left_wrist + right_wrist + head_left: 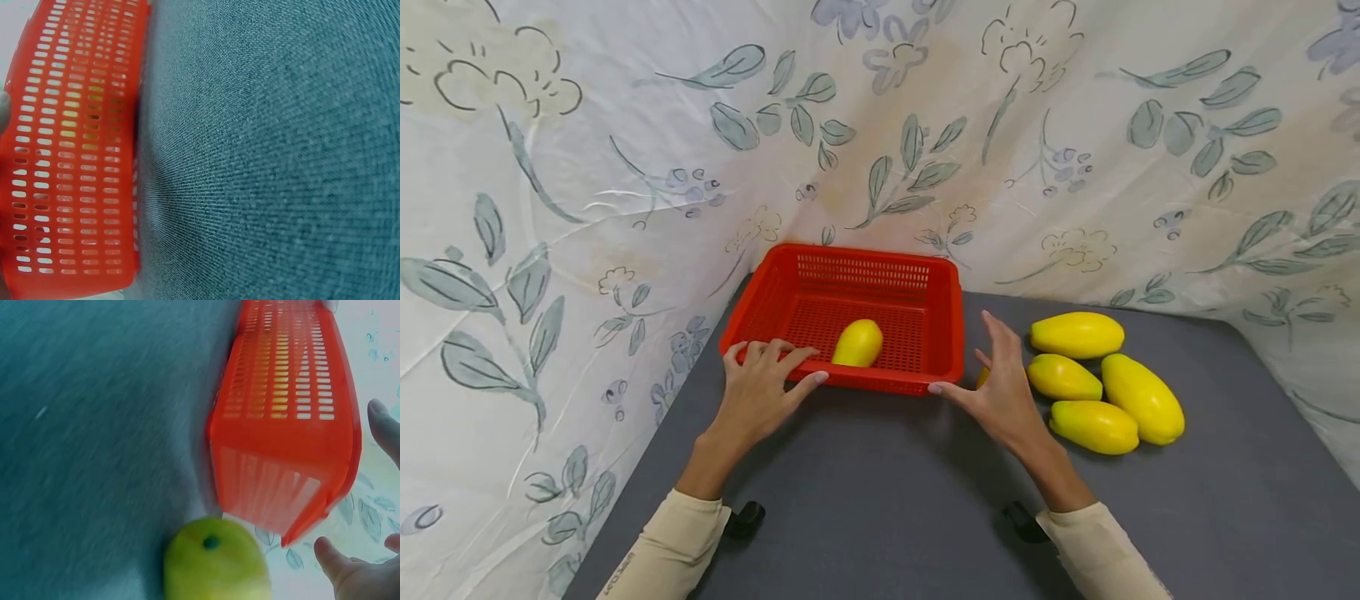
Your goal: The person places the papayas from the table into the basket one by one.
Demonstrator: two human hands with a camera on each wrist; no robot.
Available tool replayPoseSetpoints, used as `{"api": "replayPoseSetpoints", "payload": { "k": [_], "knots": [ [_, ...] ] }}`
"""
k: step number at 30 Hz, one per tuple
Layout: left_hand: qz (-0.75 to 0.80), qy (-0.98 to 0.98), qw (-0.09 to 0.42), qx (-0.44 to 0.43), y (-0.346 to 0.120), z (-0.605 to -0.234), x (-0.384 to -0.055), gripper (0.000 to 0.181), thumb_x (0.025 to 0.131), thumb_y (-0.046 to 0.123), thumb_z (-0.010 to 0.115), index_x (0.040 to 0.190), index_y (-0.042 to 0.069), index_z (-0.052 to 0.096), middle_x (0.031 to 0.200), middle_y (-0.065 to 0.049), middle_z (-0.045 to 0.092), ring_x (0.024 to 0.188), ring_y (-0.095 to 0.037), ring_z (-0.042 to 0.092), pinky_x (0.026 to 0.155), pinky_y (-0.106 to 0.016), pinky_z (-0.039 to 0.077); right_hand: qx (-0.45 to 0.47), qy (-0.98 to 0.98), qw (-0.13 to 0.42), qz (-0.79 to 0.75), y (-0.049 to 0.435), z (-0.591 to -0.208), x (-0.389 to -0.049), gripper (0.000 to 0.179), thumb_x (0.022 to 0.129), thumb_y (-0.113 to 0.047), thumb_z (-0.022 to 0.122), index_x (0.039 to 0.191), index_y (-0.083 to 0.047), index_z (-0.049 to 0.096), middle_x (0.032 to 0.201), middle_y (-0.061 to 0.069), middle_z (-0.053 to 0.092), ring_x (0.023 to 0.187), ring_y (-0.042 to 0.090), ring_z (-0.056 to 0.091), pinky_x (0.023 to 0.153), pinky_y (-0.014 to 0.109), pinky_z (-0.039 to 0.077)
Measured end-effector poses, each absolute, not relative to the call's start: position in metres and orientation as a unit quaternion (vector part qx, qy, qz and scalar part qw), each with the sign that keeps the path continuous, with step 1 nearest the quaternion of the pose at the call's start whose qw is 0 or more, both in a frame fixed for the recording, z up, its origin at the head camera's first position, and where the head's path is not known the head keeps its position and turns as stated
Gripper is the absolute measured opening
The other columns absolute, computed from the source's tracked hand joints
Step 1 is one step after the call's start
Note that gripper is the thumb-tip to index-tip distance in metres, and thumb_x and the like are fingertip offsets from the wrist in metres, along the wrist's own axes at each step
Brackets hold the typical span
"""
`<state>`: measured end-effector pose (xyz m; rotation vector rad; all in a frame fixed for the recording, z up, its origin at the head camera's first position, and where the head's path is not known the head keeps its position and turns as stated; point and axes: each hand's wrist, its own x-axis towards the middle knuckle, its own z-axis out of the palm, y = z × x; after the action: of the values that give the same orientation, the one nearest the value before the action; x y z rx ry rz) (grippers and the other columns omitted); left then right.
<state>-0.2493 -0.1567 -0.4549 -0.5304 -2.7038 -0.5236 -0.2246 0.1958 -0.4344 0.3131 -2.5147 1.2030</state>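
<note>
A red plastic basket (880,380) with slotted walls stands at the back of the table, one yellow oblong fruit (859,342) inside it. My left hand (756,396) grips its front rim at the left, fingers over the edge and thumb along the front. At the front right corner is my right hand (1003,408), its thumb tip right at the rim and its other fingers spread and raised. The right wrist view shows those fingers (334,559) apart from the basket wall. Close below them lies a fruit with a greenish tip (215,562), mostly hidden by the hand in the head view.
Several more yellow fruits (1077,335) lie grouped on the dark grey table (880,500), right of my right hand. A floral cloth (925,125) hangs behind the table and along its left side, close to the basket.
</note>
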Motion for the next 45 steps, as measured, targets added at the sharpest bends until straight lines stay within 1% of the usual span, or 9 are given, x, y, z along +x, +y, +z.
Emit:
{"api": "replayPoseSetpoints", "payload": {
  "k": [10,19,26,36,38,41,43,44,45],
  "knots": [
    [-0.186,-0.950,0.172,-0.180,-0.154,-0.453,-0.247,0.055,0.097,0.059,0.066,0.137,0.022,0.071,0.129,-0.016,0.063,0.122,-0.039,0.052,0.111,-0.069,0.021,0.072,-0.897,0.154,0.407,0.225,-0.438,-0.216,0.127,0.076,-0.038,0.097,0.169,-0.012,0.016,0.170,0.020,0.021,0.151,0.041,0.034,0.112,0.062,0.046],
    [-0.190,-0.949,0.176,-0.179,-0.153,-0.454,-0.246,0.055,0.097,0.058,0.067,0.138,0.022,0.070,0.128,-0.017,0.063,0.122,-0.039,0.051,0.111,-0.069,0.021,0.063,-0.891,0.167,0.417,0.246,-0.442,-0.209,0.122,0.078,-0.034,0.097,0.168,-0.008,0.019,0.167,0.023,0.026,0.147,0.044,0.037,0.110,0.063,0.047],
    [-0.195,-0.949,0.172,-0.177,-0.152,-0.454,-0.246,0.055,0.097,0.058,0.067,0.138,0.022,0.071,0.126,-0.016,0.063,0.120,-0.039,0.051,0.111,-0.069,0.020,0.057,-0.886,0.167,0.428,0.264,-0.443,-0.203,0.117,0.081,-0.029,0.095,0.169,-0.010,0.020,0.166,0.021,0.029,0.147,0.043,0.041,0.107,0.060,0.049],
    [-0.194,-0.948,0.177,-0.179,-0.151,-0.454,-0.246,0.054,0.097,0.058,0.067,0.138,0.022,0.071,0.127,-0.016,0.062,0.121,-0.039,0.052,0.111,-0.069,0.020,0.034,-0.895,0.182,0.406,0.285,-0.443,-0.192,0.114,0.082,-0.028,0.095,0.168,-0.009,0.022,0.158,0.026,0.037,0.143,0.046,0.046,0.105,0.063,0.049],
    [-0.194,-0.949,0.175,-0.178,-0.151,-0.454,-0.246,0.055,0.097,0.058,0.067,0.138,0.022,0.071,0.128,-0.016,0.062,0.121,-0.039,0.052,0.111,-0.069,0.020,0.029,-0.895,0.184,0.405,0.290,-0.443,-0.190,0.114,0.083,-0.028,0.094,0.168,-0.009,0.021,0.158,0.025,0.038,0.143,0.045,0.046,0.106,0.057,0.050],
    [-0.194,-0.949,0.174,-0.178,-0.151,-0.454,-0.246,0.055,0.097,0.058,0.067,0.138,0.022,0.071,0.128,-0.016,0.062,0.121,-0.039,0.051,0.111,-0.070,0.020,0.023,-0.896,0.186,0.402,0.297,-0.444,-0.188,0.115,0.083,-0.028,0.094,0.169,-0.009,0.020,0.156,0.025,0.039,0.142,0.044,0.047,0.108,0.031,0.052],
    [-0.194,-0.949,0.174,-0.178,-0.151,-0.455,-0.246,0.055,0.097,0.058,0.067,0.138,0.022,0.071,0.128,-0.016,0.062,0.121,-0.039,0.051,0.111,-0.070,0.020,0.019,-0.897,0.190,0.398,0.301,-0.446,-0.187,0.115,0.083,-0.029,0.094,0.169,-0.008,0.021,0.156,0.025,0.039,0.142,0.043,0.048,0.104,0.014,0.048],
    [-0.193,-0.949,0.174,-0.178,-0.151,-0.455,-0.246,0.055,0.097,0.058,0.067,0.139,0.022,0.071,0.128,-0.017,0.062,0.121,-0.039,0.051,0.111,-0.070,0.020,0.018,-0.898,0.192,0.395,0.302,-0.446,-0.186,0.115,0.083,-0.029,0.094,0.169,-0.008,0.021,0.156,0.025,0.040,0.141,0.043,0.048,0.102,0.008,0.045],
    [-0.193,-0.949,0.174,-0.178,-0.152,-0.455,-0.246,0.055,0.097,0.058,0.067,0.139,0.022,0.071,0.127,-0.017,0.062,0.121,-0.039,0.051,0.111,-0.070,0.020,0.018,-0.899,0.194,0.393,0.304,-0.446,-0.184,0.115,0.082,-0.028,0.094,0.169,-0.008,0.021,0.156,0.026,0.039,0.141,0.044,0.048,0.102,0.009,0.046]
  ]
}}
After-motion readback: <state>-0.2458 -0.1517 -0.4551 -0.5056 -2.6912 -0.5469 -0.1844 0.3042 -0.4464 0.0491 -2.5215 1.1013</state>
